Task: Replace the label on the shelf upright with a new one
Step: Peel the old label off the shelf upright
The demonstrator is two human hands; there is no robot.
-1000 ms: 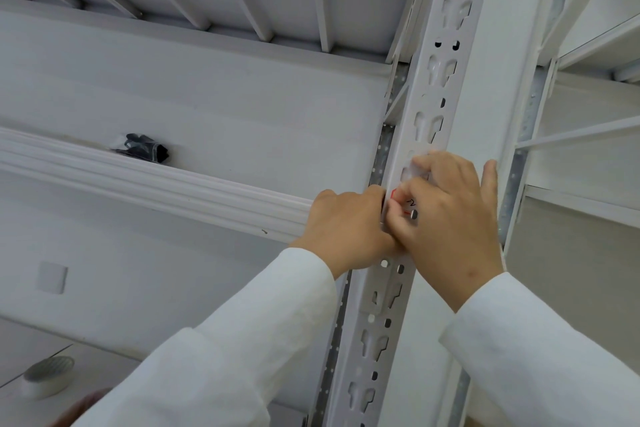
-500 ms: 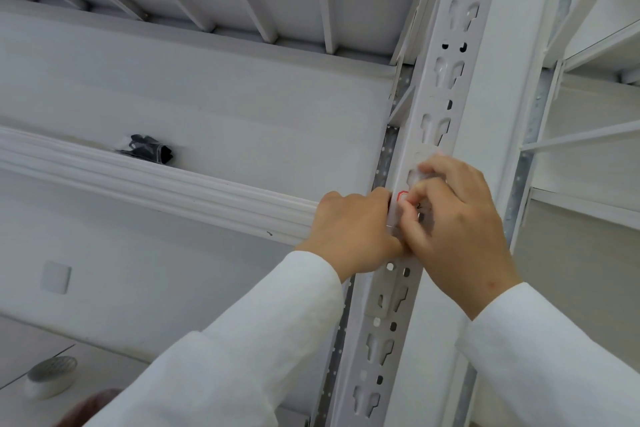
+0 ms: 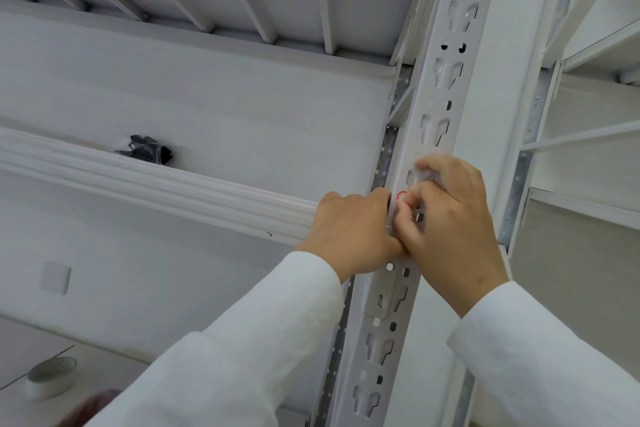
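Note:
The white slotted shelf upright (image 3: 446, 80) runs up the middle of the view. A white label (image 3: 402, 196) with a red outline and dark marks sticks to its face; my hands hide most of it. My left hand (image 3: 349, 232) grips the upright's left edge just beside the label, its fingers curled round the edge. My right hand (image 3: 457, 222) is on the label. Its thumb lies across the printed part, and its curled forefinger pinches a crumpled white bit (image 3: 419, 177) at the label's top.
A white shelf beam (image 3: 156, 187) runs left from the upright, with a small black bundle (image 3: 147, 149) on the shelf behind it. Another shelf bay (image 3: 585, 135) stands to the right. A tape roll (image 3: 52, 376) lies on a surface at the lower left.
My right hand's fingers have gone from lying flat over the label to curling and pinching at its top. The left hand has stayed on the upright's edge. The view has shifted slightly.

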